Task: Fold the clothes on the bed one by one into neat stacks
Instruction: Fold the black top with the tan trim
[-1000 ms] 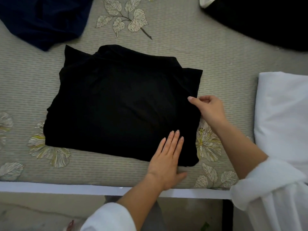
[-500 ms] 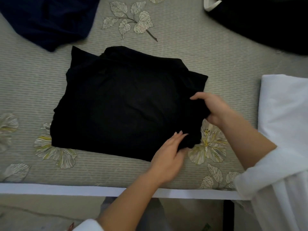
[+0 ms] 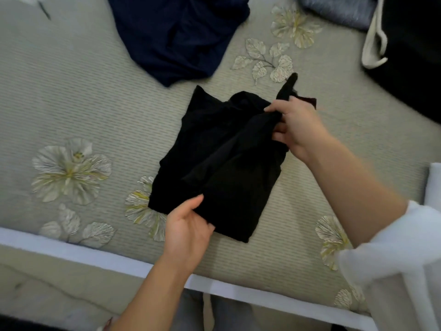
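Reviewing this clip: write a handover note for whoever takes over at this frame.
The left hand grips the near edge of the black garment; the right hand grips its far-right fold, held raised.
Done: black garment partly folded on the bed.
The navy garment lies unfolded behind it; a dark pile sits far right.
Left: finish this fold, set it down neatly, then fold the others.
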A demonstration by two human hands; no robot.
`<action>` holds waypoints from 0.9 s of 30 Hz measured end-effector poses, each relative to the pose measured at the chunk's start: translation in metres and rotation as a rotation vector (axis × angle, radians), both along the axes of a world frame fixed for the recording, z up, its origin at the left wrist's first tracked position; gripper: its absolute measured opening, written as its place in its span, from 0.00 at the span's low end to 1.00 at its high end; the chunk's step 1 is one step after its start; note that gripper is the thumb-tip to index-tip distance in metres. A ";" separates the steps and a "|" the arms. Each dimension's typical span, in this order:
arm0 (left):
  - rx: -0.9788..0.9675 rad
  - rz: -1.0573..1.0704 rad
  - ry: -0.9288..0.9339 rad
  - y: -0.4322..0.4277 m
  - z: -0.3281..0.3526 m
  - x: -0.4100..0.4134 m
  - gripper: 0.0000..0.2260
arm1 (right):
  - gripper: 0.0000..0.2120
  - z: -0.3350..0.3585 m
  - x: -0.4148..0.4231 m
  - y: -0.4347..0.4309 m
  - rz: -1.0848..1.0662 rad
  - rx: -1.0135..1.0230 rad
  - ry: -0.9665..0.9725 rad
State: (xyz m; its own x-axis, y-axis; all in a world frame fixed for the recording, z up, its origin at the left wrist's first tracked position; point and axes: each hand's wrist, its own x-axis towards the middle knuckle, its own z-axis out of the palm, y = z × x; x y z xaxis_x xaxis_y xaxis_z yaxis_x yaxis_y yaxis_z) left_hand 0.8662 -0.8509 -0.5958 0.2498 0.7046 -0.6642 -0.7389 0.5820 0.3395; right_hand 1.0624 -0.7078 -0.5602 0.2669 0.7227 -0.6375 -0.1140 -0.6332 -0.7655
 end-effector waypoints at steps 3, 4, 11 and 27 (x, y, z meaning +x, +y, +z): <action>-0.080 0.110 0.017 -0.002 -0.010 -0.026 0.21 | 0.16 -0.010 -0.048 0.017 0.148 0.024 -0.032; -0.113 0.132 0.033 -0.005 -0.013 -0.033 0.21 | 0.24 -0.014 -0.060 0.020 0.211 0.019 -0.021; -0.289 0.036 0.422 -0.024 -0.036 -0.070 0.08 | 0.16 -0.040 -0.090 0.003 0.339 0.088 -0.250; -0.233 -0.191 0.822 -0.004 -0.050 -0.063 0.06 | 0.25 -0.081 -0.038 0.017 0.870 0.162 -0.927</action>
State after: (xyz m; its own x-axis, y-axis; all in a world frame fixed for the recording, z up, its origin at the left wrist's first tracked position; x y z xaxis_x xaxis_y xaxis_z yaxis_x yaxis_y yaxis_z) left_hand 0.8034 -0.8554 -0.6462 -0.2717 0.5231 -0.8078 -0.1948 0.7921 0.5785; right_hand 1.0246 -0.6906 -0.6410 -0.0351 0.9336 -0.3565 0.9035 -0.1229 -0.4107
